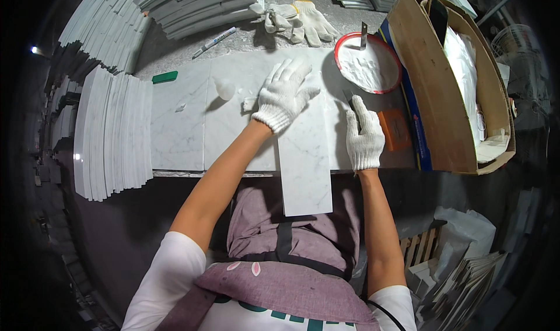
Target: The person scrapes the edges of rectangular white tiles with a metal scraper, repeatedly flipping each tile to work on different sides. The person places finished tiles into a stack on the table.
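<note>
My left hand (286,92), in a white knit glove, lies flat with fingers stretched out on a grey-veined white marble tile (306,173). The tile's near end juts past the table edge over my lap. To the right of it, my right hand (365,134), also gloved, is closed around a thin dark blade-like tool (348,96); most of the tool is hidden by the fingers. Beyond that hand stands a red-rimmed bowl (400,74) of white paste (367,68) with a metal strip (364,36) stuck in it. An orange box (395,130) sits beside the hand.
Stacks of marble tiles (114,135) rise at left and along the back (204,7). Spare gloves (309,23), a marker (214,42), a green piece (165,77) and a small translucent bottle (224,88) lie on the table. A cardboard box (429,80) stands at right.
</note>
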A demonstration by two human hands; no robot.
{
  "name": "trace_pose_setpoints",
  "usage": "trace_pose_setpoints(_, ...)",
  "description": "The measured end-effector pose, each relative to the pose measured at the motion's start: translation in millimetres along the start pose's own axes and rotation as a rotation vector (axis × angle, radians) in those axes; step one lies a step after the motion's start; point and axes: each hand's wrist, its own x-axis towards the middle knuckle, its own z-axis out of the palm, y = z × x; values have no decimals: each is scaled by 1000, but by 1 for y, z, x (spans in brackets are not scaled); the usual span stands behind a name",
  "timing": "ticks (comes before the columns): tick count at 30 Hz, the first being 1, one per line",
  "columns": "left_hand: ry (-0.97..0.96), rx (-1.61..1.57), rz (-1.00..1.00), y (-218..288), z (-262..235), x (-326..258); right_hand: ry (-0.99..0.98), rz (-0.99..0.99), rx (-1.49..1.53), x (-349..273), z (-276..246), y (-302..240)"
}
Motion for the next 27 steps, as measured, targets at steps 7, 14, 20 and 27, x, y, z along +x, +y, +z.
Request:
trace_pose_setpoints(7,-419,-177,111,44,-25,-35,46,-37,47,2,4,-1)
trace_pose_setpoints(14,-400,309,88,58,-12,-42,80,-73,106,0,4,2)
trace_pose_setpoints(20,-549,81,-48,79,-16,-59,126,-138,64,0,3,8)
trace_pose_setpoints(27,-632,-12,132,98,-43,-45,-87,665,777,-24,-28,-6)
